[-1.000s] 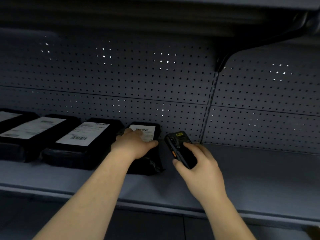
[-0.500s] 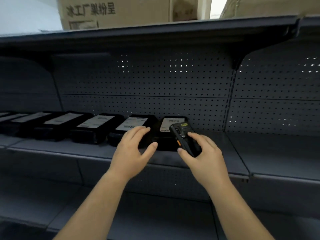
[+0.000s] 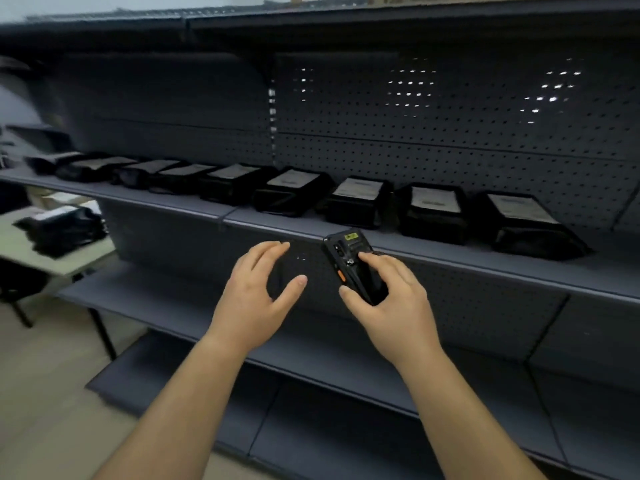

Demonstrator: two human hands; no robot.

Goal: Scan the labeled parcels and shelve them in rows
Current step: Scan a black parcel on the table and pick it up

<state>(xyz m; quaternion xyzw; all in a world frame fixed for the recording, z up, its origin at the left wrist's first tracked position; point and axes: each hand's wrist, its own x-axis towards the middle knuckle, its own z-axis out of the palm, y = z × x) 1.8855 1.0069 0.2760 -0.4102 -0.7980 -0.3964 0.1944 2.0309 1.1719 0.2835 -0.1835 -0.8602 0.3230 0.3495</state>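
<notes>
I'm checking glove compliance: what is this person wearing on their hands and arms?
Nothing: the left hand and right hand are bare, with no gloves, rings or watch visible. The left forearm and right forearm show no sleeves.

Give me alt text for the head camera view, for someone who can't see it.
A person's right hand holds a black handheld scanner beside the empty, open left hand, in front of a dark shelf bearing a row of black labeled parcels.
</notes>
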